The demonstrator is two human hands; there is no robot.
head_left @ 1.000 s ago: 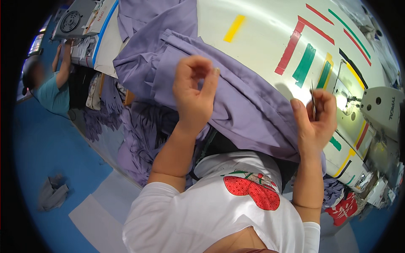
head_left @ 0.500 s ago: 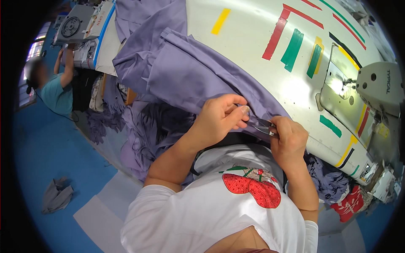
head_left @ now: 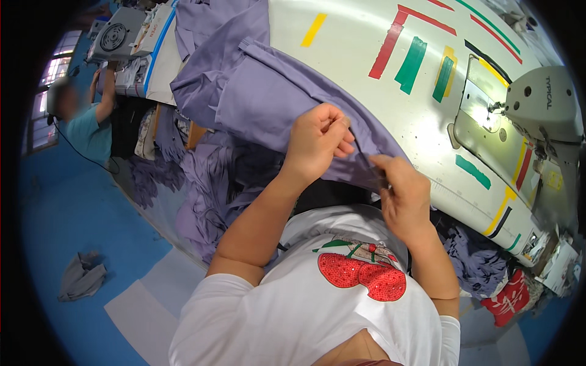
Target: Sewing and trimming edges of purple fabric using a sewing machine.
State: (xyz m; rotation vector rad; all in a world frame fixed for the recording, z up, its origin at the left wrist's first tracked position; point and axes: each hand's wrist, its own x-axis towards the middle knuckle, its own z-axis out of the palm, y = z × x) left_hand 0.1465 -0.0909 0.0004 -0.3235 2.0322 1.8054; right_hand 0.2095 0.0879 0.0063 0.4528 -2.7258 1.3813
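Lavender fabric [head_left: 268, 104] lies over the edge of the white sewing table and hangs down toward my lap. Above it my left hand [head_left: 320, 143] is closed in a pinch at the fingertips; what it grips is too small to make out. Close by on the right, my right hand [head_left: 404, 198] is closed around thread snips [head_left: 379, 177], now dark and partly hidden by the fingers. A thin dark line, blurred, runs between the two hands in front of the fabric.
A sewing machine head [head_left: 540, 104] stands on the right of the table [head_left: 354, 36], which bears coloured tape strips. Purple fabric heaps [head_left: 207, 177] hang at the left and lie below right. A co-worker [head_left: 85, 131] is at the far left. Grey cloth [head_left: 82, 277] lies on the blue floor.
My left hand has lifted slightly away from the snips. My right hand has shifted a little left and turned, so the silver blades no longer show clearly. The view has shifted slightly.
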